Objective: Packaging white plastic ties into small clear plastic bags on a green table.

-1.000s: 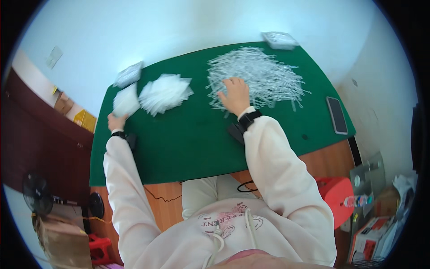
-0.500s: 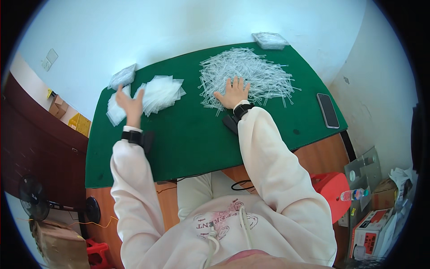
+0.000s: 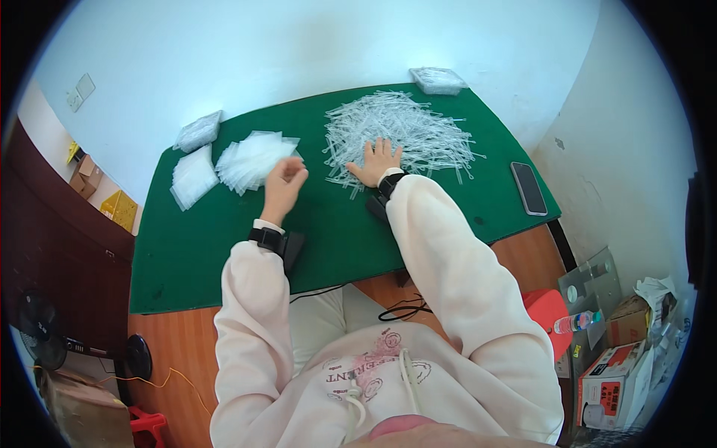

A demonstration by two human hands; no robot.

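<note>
My right hand [image 3: 377,162] lies with fingers spread on the near edge of a heap of thin clear plastic sticks [image 3: 418,134], some with small looped ends. Fingers curled in, my left hand [image 3: 284,185] is at the right side of a fanned pile of clear plastic bags [image 3: 250,160]. Anything in its grip is hidden or too small to name. A neater stack of clear bags [image 3: 193,178] lies further left. Both wrists wear black bands with a dark block attached.
Clear packs stand at the green table's [image 3: 336,246] far corners: a left pack [image 3: 199,131] and a right pack [image 3: 438,81]. A phone [image 3: 529,188] lies at the right edge. Beside the table are a red stool [image 3: 544,321], a bottle [image 3: 577,322] and boxes [image 3: 612,388].
My left hand has moved right and slightly nearer, from over the left bag stack to the fanned pile's right side, and its fingers have curled. My right hand stays on the heap.
</note>
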